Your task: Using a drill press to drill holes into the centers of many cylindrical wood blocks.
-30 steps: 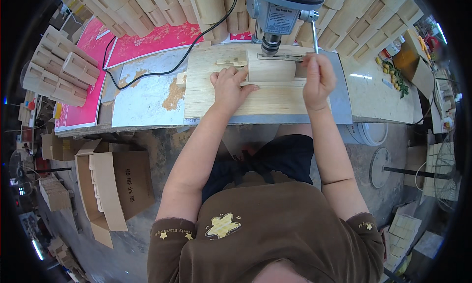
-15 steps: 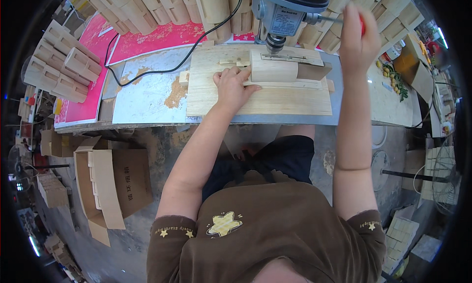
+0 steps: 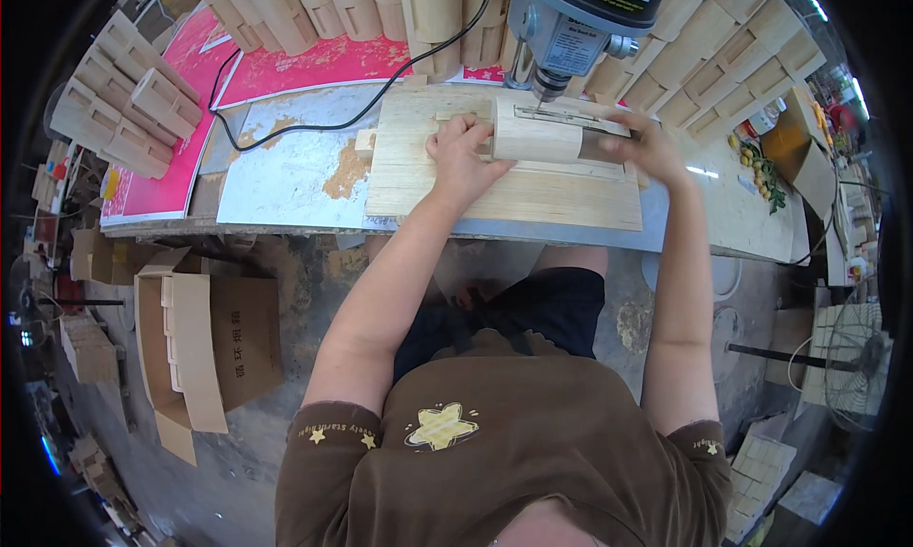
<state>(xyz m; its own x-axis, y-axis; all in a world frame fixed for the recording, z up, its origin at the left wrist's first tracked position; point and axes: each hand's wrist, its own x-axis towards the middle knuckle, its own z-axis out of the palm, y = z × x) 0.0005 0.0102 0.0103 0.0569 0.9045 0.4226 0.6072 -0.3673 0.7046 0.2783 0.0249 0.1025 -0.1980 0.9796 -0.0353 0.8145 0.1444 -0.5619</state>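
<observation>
A pale curved wooden piece (image 3: 537,136) lies on a flat wooden board (image 3: 504,190) under the drill press head (image 3: 582,19). The bit (image 3: 545,94) stands just above the piece's far edge. My left hand (image 3: 464,157) grips the left end of the piece, fingers curled over it. My right hand (image 3: 645,147) holds its darker right end. A small wooden block (image 3: 365,144) sits at the board's left edge.
A black cable (image 3: 314,124) runs over the worn metal tabletop (image 3: 285,181). Pink sheets (image 3: 304,64) and rows of stacked wooden pieces (image 3: 128,100) line the back and left. An open cardboard box (image 3: 204,347) stands on the floor at the left.
My right hand rose from the piece to the drill press lever half a second ago and has come back down onto the piece's right end. My left hand stayed on the piece.
</observation>
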